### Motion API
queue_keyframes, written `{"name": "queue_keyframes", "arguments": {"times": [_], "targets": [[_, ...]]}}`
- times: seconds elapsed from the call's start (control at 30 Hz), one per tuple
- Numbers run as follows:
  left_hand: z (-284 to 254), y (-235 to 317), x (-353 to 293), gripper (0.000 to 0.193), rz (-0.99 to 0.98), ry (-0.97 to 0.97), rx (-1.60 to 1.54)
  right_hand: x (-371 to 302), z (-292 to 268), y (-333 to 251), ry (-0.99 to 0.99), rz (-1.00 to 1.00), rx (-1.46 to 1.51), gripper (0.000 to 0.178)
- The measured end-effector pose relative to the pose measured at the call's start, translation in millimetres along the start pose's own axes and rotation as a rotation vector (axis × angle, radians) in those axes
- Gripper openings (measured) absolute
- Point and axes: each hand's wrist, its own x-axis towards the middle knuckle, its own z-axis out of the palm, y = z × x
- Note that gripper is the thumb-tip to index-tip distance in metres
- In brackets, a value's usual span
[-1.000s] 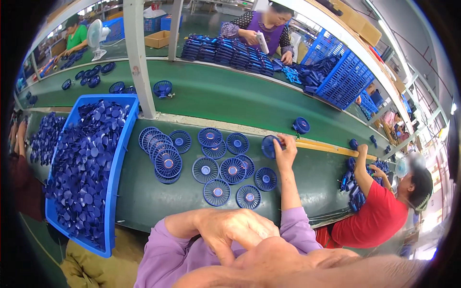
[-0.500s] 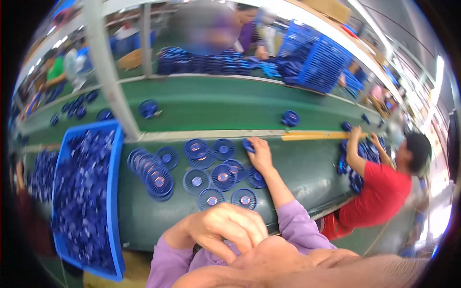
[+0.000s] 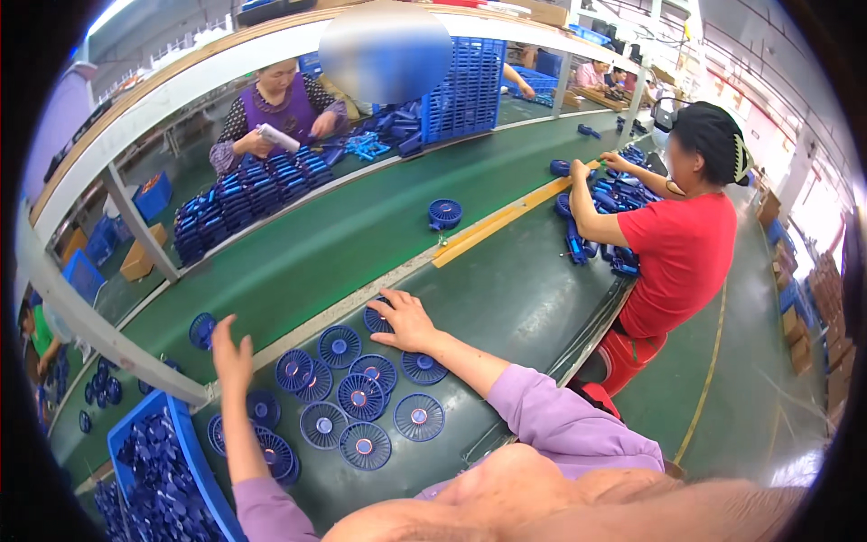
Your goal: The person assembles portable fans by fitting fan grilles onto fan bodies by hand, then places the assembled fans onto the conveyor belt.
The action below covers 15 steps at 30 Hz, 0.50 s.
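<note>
My left hand [image 3: 233, 357] reaches over the edge of the green conveyor belt, fingers apart, close beside a round blue fan head [image 3: 201, 331]. Whether the fingertips touch it I cannot tell. My right hand [image 3: 404, 323] is over the bench, its fingers and thumb around the rim of a blue fan grille [image 3: 376, 316], which they partly cover. Several more round blue grilles, such as this overlapping one [image 3: 360, 397] with a reddish-ringed centre, lie on the dark green bench between my arms. Others are partly hidden behind my left forearm.
A blue crate [image 3: 194, 461] full of small blue parts stands at lower left. Another fan head [image 3: 444, 214] rides on the belt [image 3: 352, 221]. A co-worker in red [image 3: 682, 257] handles blue parts at right; another in purple [image 3: 282, 108] sits across. A white post [image 3: 117, 334] rises at left.
My left hand has gone from near my chest out to the belt's fan head, opening its fingers. My right hand remains at the same grille. The view has swung to the right.
</note>
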Motion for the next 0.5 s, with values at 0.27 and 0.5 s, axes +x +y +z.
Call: {"name": "queue_keyframes", "arguments": {"times": [0.27,0.5], "targets": [[13.3,-124.4,13.6,0.053,-0.236,-0.229,0.635,-1.9,2.2,1.2,-0.019,0.025,-0.010,0.067],[13.7,-80.4,52.3,0.033,-0.184,-0.367,0.311,2.4,0.4,0.5,-0.012,0.027,-0.009,0.066]]}}
